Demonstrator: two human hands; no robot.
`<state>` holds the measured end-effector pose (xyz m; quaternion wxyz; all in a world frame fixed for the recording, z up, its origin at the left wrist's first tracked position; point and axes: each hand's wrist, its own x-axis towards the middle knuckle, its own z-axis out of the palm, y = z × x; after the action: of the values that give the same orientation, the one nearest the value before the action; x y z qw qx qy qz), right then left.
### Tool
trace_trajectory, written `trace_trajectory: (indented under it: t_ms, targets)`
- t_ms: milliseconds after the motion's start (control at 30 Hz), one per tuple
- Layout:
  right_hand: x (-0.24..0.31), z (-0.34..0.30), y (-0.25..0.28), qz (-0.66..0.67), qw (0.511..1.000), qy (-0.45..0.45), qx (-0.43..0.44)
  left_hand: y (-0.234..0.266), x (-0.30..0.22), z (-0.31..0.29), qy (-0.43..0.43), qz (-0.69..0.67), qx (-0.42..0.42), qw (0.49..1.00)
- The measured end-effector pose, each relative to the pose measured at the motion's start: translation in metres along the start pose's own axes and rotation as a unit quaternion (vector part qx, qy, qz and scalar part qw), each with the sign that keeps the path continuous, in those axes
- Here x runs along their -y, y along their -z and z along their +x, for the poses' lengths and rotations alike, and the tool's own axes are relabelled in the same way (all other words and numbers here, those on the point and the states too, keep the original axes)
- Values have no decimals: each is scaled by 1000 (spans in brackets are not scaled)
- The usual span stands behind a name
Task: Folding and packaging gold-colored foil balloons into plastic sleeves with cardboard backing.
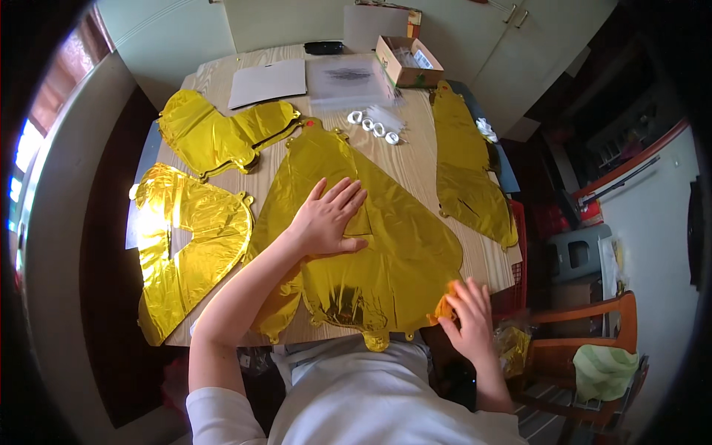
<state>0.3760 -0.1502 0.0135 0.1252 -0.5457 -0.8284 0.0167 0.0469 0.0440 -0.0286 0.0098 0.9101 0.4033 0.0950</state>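
A large, flat gold foil balloon with a pointed top lies across the middle of the table. My left hand rests on it, palm down with the fingers stretched out. Off the balloon's lower right corner, my right hand holds an orange crumpled piece, soft-looking and partly hidden by the fingers; its kind is unclear. Two more flat gold balloons lie at the left, a bent one farther back and a curved one nearer. Along the right side is another gold balloon.
Several white ribbon rolls sit behind the large balloon. Farther back are a clear plastic sheet, a whitish board, a black object and an open cardboard box. A wooden chair stands at the right.
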Motion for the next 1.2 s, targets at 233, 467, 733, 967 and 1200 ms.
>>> trace_trajectory:
  t_ms: [233,467,733,967,1200]
  targets:
    - [17,-39,-55,390,831,-365,-157,5,-3,2,8,17,24,1000]
    - [45,-21,-44,576,704,-398,-120,1,-2,1,-4,6,1,1000]
    - [100,31,-23,257,942,-10,-214,0,-2,1,-3,-3,-5,1000]
    - [148,60,-59,207,964,139,-93,1,-1,1,0,-9,0,1000]
    - [150,59,-70,226,959,167,-45,-1,0,0,-8,-9,-15,1000]
